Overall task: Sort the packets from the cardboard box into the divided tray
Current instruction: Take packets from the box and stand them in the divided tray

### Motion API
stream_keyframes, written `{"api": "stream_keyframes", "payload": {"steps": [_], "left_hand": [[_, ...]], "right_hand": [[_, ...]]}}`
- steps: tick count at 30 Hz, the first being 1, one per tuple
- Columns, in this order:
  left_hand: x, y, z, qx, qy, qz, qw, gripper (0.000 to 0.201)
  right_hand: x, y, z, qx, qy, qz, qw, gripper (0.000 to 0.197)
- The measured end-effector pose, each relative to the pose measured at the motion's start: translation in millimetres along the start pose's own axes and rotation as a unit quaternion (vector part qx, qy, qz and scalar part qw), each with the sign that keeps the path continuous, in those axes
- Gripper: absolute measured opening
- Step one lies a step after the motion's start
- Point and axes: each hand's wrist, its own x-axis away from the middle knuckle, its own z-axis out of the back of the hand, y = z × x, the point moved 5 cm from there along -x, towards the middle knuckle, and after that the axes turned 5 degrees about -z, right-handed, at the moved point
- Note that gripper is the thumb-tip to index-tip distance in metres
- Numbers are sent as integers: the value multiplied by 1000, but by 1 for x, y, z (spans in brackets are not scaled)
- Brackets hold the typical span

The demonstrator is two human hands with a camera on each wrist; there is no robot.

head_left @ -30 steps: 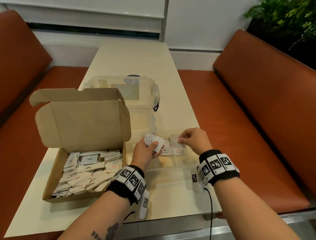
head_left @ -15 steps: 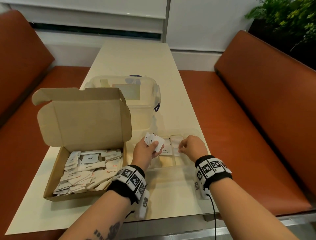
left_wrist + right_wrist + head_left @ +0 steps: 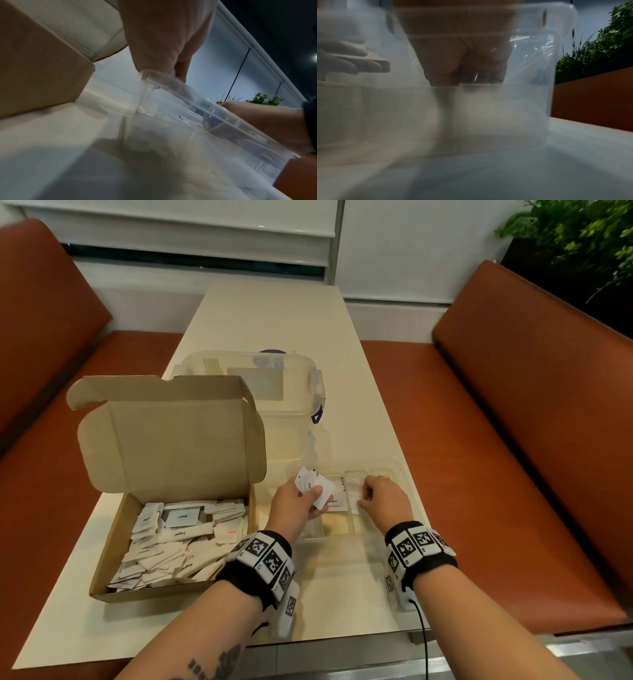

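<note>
Cardboard, brown and plain, makes the box point(image 3: 171, 460) that stands open on the left part of the pale tabletop point(image 3: 274, 313), its lid raised upright behind it. Many small white packets point(image 3: 178, 539) lie in a loose heap inside this box, some with printed words on them. Just to the right of the box stands the clear divided tray point(image 3: 404, 474), and behind both is a clear plastic container point(image 3: 274, 385) with a lid and a dark blue clip. The left hand point(image 3: 296, 505) is held over the left end of the tray, and its fingers point(image 3: 315, 491) grasp a small fan of packets point(image 3: 313, 486), with the thumb pressed on top of them. The right hand point(image 3: 385, 499) is lowered into a middle compartment of the tray, its fingers point(image 3: 447, 60) curled downward with the tips close together at a packet in the tray point(image 3: 354, 494); whether they pinch this packet or only touch it I cannot tell, because the wrist view is blurred by the tray wall. One more white packet point(image 3: 337, 498) lies in the compartment between the two hands. Both wrists carry black bands with black-and-white square markers. Orange-brown benches point(image 3: 513, 422) stand on both sides of the tabletop, and a green plant point(image 3: 582, 231) is at the far right.
</note>
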Motion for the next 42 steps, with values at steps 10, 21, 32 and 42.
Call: {"api": "stream_keyframes", "payload": {"steps": [10,21,32,42], "left_hand": [[-2,-1,-1,41,3,28,999,16],[0,-3,-7,32,-5,71,997,20],[3,6,-8,-80,-33,3,996,17],[4,6,-2,-58,-3,-17,998,13]], "right_hand": [[13,-36,16,-229,-6,33,973,11],[16,-33,14,-421,-35,-38,906,2],[8,-35,33,-262,-91,33,960,4],[9,-32,28,-271,-84,8,959,9]]}}
